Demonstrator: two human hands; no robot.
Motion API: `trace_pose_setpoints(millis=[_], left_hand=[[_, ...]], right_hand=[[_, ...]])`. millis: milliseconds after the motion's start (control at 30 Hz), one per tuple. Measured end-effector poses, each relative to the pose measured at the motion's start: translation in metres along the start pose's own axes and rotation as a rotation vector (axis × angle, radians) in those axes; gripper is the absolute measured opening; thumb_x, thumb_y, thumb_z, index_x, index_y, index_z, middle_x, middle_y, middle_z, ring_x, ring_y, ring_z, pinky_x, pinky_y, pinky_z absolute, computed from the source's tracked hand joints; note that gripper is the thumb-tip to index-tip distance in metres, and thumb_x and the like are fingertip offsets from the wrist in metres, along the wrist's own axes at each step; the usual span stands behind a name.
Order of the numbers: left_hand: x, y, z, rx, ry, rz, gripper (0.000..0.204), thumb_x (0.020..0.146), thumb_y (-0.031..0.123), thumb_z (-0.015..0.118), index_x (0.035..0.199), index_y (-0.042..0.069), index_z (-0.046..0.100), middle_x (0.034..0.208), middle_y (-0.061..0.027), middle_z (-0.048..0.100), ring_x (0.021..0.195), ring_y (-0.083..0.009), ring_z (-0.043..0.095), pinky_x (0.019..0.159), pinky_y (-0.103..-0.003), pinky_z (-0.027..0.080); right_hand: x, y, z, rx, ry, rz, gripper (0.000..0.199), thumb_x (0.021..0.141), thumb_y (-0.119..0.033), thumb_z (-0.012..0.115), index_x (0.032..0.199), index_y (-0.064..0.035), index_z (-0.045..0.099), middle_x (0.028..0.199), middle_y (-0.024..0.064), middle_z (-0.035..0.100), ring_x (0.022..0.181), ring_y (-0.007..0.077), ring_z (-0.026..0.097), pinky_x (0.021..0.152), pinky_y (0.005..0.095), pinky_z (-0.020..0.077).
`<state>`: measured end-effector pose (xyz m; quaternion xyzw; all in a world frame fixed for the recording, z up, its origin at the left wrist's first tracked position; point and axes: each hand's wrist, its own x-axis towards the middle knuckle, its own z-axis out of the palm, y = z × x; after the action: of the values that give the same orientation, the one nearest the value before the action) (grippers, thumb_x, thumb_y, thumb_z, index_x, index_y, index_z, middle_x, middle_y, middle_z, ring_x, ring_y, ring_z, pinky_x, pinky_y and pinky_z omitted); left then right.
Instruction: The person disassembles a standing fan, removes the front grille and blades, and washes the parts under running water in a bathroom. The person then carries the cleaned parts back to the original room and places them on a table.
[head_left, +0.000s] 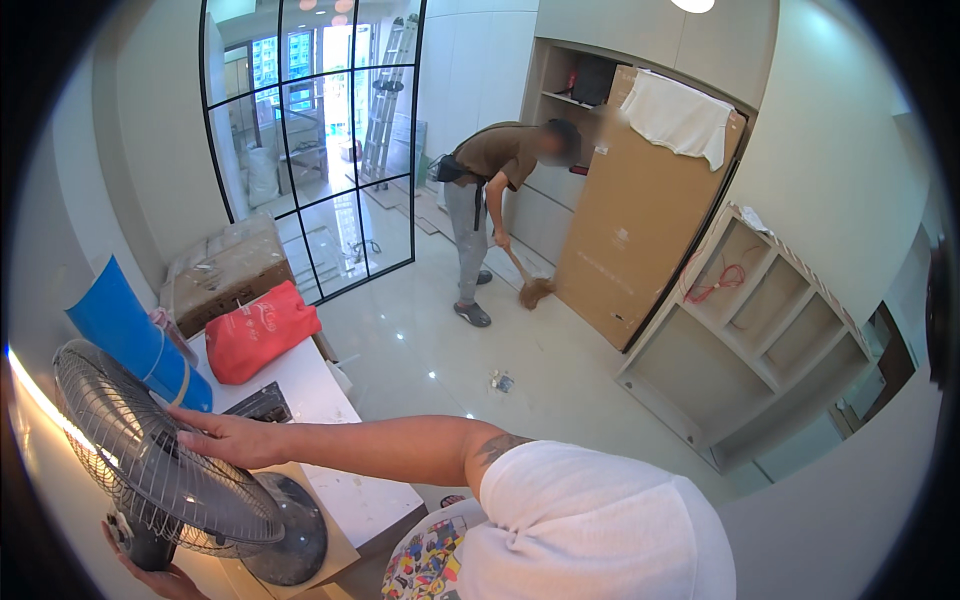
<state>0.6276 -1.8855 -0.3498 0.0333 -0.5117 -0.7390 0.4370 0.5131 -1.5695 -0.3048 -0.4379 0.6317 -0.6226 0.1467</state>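
Observation:
A dark grey electric fan [170, 470] with a round wire cage and a heavy round base leans at the left edge of a white-topped table [365, 495]. My right hand [235, 440] reaches across from the right and grips the upper part of the cage, fingers laid along its wires. Low at the fan's back, my left hand [150, 572] cups the motor housing, partly hidden behind it. Under the base lies flat brown cardboard [335, 545]. Beside the cage rise a rolled blue sheet [135, 330] and a red bag [262, 335]; a dark flat item [260, 402] rests near my right wrist.
Across the room a person [495, 165] bends over, sweeping with a broom [537, 290]. A small heap of debris [501, 381] lies on the shiny floor. Further around are a taped carton [228, 265], a black-framed glass partition [345, 130], a tall cardboard panel [640, 220] and an open shelf unit [745, 335].

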Motion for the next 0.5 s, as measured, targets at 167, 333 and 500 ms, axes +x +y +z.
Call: trace_pose_setpoints(millis=[167,333,500], left_hand=[[-0.003,0.006,0.004,0.009,0.043,-0.011,0.068,0.106,0.051,0.04,0.161,0.011,0.039,0.164,-0.0171,0.037,0.148,-0.0396,0.041,0.12,-0.054,0.038],[-0.005,0.005,0.002,-0.04,0.037,-0.054,0.069,0.106,0.051,0.037,0.162,0.012,0.038,0.163,-0.0171,0.038,0.148,-0.0396,0.042,0.12,-0.054,0.039],[-0.011,0.007,0.005,-0.069,0.084,-0.023,0.068,0.106,0.05,0.035,0.162,0.012,0.037,0.163,-0.0181,0.039,0.148,-0.0385,0.042,0.122,-0.052,0.036]], right_hand=[[0.005,-0.018,0.004,-0.095,-0.034,-0.054,0.094,0.107,-0.066,0.039,0.166,0.0022,0.011,0.17,0.026,0.022,0.159,0.0339,0.022,0.127,0.0406,0.0219],[0.006,-0.027,0.008,-0.123,-0.027,-0.049,0.095,0.106,-0.066,0.039,0.166,0.0029,0.012,0.17,0.0284,0.02,0.159,0.0359,0.021,0.128,0.0415,0.0202],[0.008,-0.032,0.01,-0.152,-0.045,-0.044,0.096,0.106,-0.067,0.041,0.166,0.0029,0.013,0.168,0.0298,0.021,0.158,0.0371,0.022,0.128,0.0418,0.0206]])
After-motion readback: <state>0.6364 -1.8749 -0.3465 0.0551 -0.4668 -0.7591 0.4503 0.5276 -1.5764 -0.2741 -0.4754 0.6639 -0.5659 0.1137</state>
